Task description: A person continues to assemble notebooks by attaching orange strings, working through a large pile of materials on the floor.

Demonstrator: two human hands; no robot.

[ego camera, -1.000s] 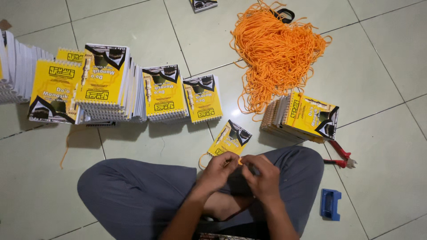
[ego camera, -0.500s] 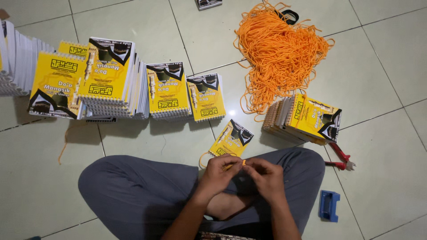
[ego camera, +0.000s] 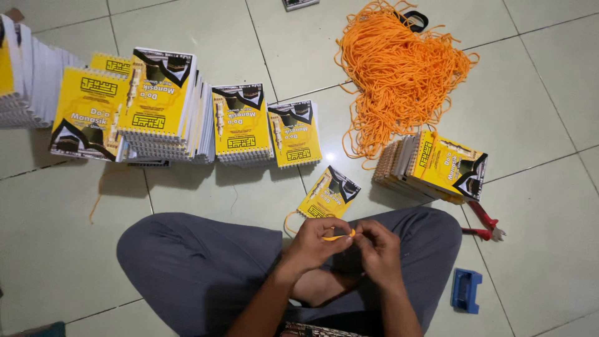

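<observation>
Orange cord (ego camera: 337, 237) lies crosswise, pinched between left hand (ego camera: 314, 242) and right hand (ego camera: 376, 249).

Orange cord (ego camera: 337, 237) between both hands (ego camera: 346, 244), booklet (ego camera: 329, 193) nearby

One view only, worn on my head, looking almost straight down at the tiled floor (ego camera: 206, 37) and my crossed legs (ego camera: 206, 268). My hands (ego camera: 346, 246) sit close, low in frame; lens tilts slightly forward, I think.
</observation>
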